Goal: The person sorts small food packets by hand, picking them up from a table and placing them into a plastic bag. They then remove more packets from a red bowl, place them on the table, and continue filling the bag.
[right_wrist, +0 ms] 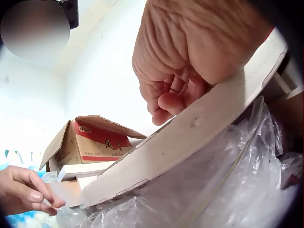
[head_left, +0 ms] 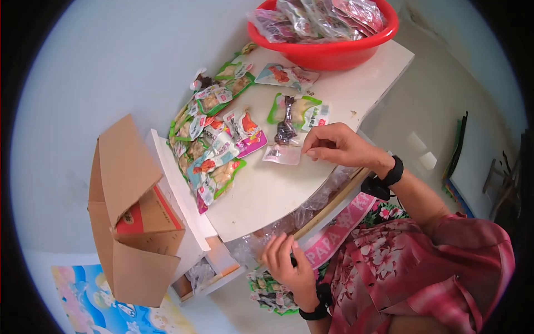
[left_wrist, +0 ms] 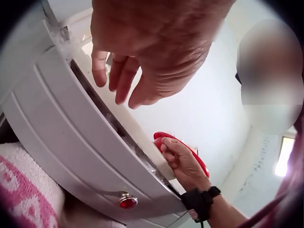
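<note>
Over the white table (head_left: 256,189) my right hand (head_left: 342,146) has loosely curled fingers, nothing visible in it. Its fingertips are right at the edge of a pink-and-white pouch end (head_left: 282,155). That end joins a clear pack with dark brown food (head_left: 286,125), which overlaps a green-edged snack pouch (head_left: 308,110). My left hand (head_left: 288,268) hovers at the pulled-out drawer, fingers loosely bent and apart, above crumpled clear plastic bags (head_left: 267,232). The left wrist view shows no item in that hand (left_wrist: 156,52). In the right wrist view, the tabletop edge borders the curled fingers (right_wrist: 173,99).
Several mixed snack pouches (head_left: 214,139) are heaped along the wall. At the back stands a red basin (head_left: 334,55) full of packs; a blue-white pouch (head_left: 283,75) lies before it. An opened cardboard box (head_left: 128,183) sits left. More pouches (head_left: 272,292) show below the drawer.
</note>
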